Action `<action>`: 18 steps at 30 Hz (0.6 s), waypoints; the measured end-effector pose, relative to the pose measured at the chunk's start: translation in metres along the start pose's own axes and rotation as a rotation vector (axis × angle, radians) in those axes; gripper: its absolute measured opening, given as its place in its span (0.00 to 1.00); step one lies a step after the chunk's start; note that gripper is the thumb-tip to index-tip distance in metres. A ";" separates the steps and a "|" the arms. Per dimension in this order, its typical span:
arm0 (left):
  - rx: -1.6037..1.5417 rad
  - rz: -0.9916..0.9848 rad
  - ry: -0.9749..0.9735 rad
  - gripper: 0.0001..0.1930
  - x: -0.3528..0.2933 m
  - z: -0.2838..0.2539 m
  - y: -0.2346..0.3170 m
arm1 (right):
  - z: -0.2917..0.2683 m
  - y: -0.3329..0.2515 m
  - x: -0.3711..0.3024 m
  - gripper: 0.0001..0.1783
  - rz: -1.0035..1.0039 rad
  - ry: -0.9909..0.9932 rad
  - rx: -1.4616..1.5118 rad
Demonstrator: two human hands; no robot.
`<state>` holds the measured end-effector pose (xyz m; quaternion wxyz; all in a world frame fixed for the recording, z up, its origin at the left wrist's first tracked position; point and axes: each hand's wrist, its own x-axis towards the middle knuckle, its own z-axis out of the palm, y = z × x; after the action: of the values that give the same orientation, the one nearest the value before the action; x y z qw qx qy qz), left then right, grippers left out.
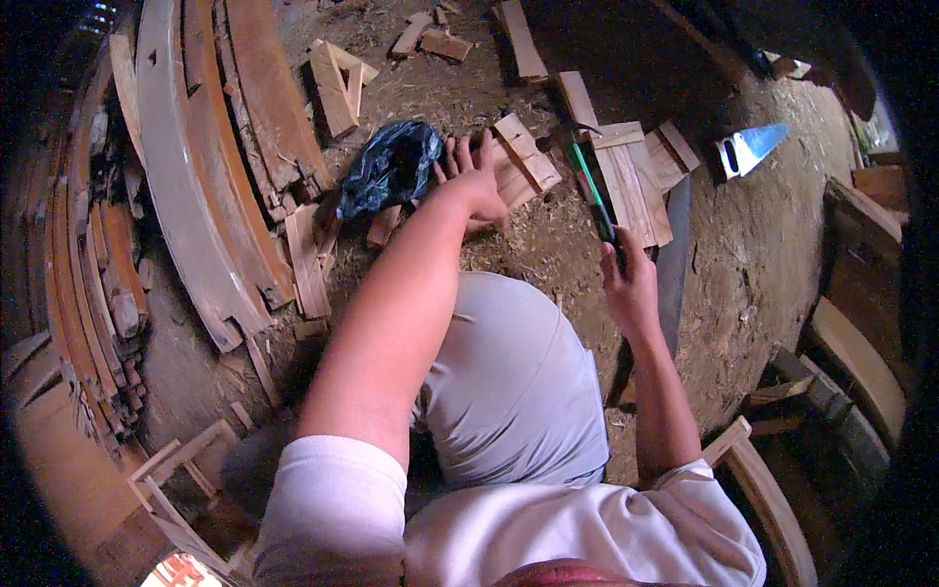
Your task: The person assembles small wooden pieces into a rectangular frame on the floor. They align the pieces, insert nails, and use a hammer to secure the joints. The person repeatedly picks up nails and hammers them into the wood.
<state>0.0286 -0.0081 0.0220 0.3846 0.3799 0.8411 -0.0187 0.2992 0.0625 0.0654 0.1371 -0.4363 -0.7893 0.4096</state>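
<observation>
My right hand (631,279) is closed round the black grip of a hammer with a green shaft (589,181). Its dark head lies at the far end, near the top of a piece made of joined pale boards (634,186). To the left, my left hand (473,184) has its fingers spread, between a crumpled black plastic bag (393,164) and a short wooden block with a crosspiece (523,161). The palm side is hidden, so I cannot tell how firmly it touches the block.
A handsaw (751,150) lies on the dirt floor at the right. A long dark metal strip (672,264) runs beside the joined boards. Long planks (181,147) are stacked at the left. Offcuts (445,45) lie at the far side, and wooden frames (773,499) stand near right.
</observation>
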 end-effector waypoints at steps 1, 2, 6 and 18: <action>-0.003 0.016 0.012 0.82 0.006 0.004 0.000 | -0.001 0.000 0.001 0.15 -0.017 0.014 0.005; -0.005 0.019 0.031 0.84 0.011 0.008 -0.005 | 0.002 0.003 0.003 0.15 0.004 -0.005 0.036; 0.016 -0.004 0.036 0.85 0.019 0.015 -0.006 | 0.004 0.018 0.013 0.17 -0.002 -0.027 0.032; 0.170 -0.153 0.040 0.80 0.015 0.017 0.021 | -0.007 0.011 0.019 0.17 -0.089 -0.012 -0.043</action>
<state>0.0468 0.0104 0.0053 0.3315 0.3463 0.8704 -0.1117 0.2985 0.0849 0.0589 0.1410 -0.4009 -0.8175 0.3887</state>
